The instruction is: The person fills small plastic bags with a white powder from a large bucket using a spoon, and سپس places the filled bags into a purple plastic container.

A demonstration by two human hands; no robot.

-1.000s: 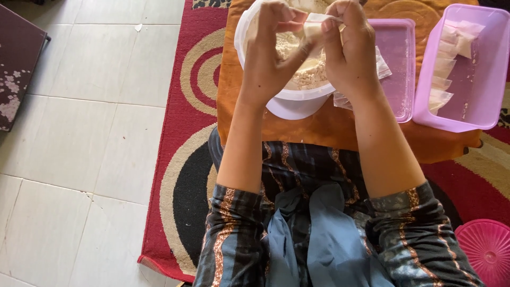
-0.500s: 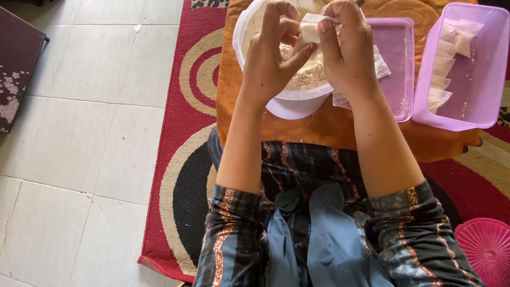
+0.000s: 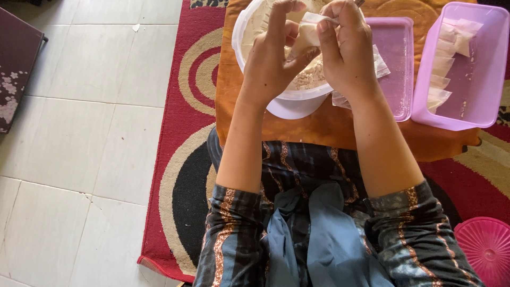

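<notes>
Both my hands are raised over a white round bowl [image 3: 287,103] of pale crumbly filling [image 3: 307,78]. My right hand [image 3: 348,50] pinches the top edge of a small clear plastic pouch [image 3: 309,29] that holds some of the pale filling. My left hand [image 3: 273,58] grips the same pouch from the left, its thumb pressed against the pouch's lower side. The bowl stands on a low orange table [image 3: 319,127] in front of my lap.
A pink lid [image 3: 397,69] with loose clear pouches [image 3: 381,62] lies right of the bowl. A pink tub [image 3: 462,69] with several filled pouches stands at the far right. A round pink lid [image 3: 486,255] lies on the red patterned rug [image 3: 180,138]; white tile floor [image 3: 79,133] at left.
My left fingers have curled in and shifted on the pouch, the thumb now pressing up against it. My right hand keeps its pinch on the top edge.
</notes>
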